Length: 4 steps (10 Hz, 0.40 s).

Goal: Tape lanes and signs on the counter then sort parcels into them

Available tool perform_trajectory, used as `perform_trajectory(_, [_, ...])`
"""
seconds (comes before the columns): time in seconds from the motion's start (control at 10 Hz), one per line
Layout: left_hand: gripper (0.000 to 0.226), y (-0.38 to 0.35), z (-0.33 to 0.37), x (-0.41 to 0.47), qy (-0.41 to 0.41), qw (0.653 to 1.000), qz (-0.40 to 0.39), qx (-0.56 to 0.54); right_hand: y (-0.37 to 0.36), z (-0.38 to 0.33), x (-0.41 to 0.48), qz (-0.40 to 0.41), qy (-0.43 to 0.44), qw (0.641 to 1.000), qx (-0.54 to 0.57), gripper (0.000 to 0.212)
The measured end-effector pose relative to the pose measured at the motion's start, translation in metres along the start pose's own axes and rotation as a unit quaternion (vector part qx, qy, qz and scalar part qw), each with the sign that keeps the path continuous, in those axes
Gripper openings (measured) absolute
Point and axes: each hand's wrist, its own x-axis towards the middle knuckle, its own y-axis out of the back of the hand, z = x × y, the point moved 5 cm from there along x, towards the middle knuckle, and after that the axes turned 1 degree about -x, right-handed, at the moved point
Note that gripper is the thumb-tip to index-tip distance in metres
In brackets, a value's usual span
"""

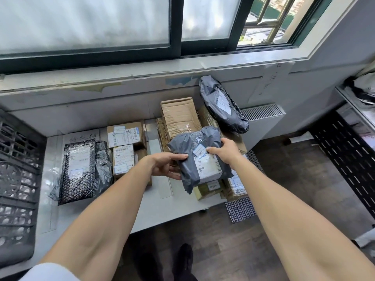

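Both hands grip a grey mailer bag [192,139], the left hand [166,165] pinching its left edge and the right hand [223,151] curled over its right side, holding it just above the stack of boxes [207,188] directly beneath them on the tabletop [154,205]. Tape strips [166,188] and a handwritten sign [85,136] to the left of the hands suggest the lanes are already laid. A bubble-wrap parcel [79,169] and labelled boxes [124,135] lie sorted there, and this bag appears not yet set down in a lane.
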Motion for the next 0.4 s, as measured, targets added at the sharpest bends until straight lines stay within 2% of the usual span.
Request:
perform_trajectory(0.2, [0.077,0.006,0.01,-0.014,-0.006,0.999,0.033,0.021,0.008,-0.005,-0.003,0.058,0.022,0.997,-0.046,0.066])
perform_trajectory(0.3, [0.081,0.013,0.02,-0.021,-0.022,0.998,0.057,0.024,0.016,-0.013,-0.007,0.118,0.047,0.988,-0.092,0.057])
perform_trajectory(0.4, [0.074,0.022,0.033,-0.028,-0.044,0.994,0.099,0.034,0.021,-0.031,-0.01,0.159,0.08,0.976,-0.127,0.049])
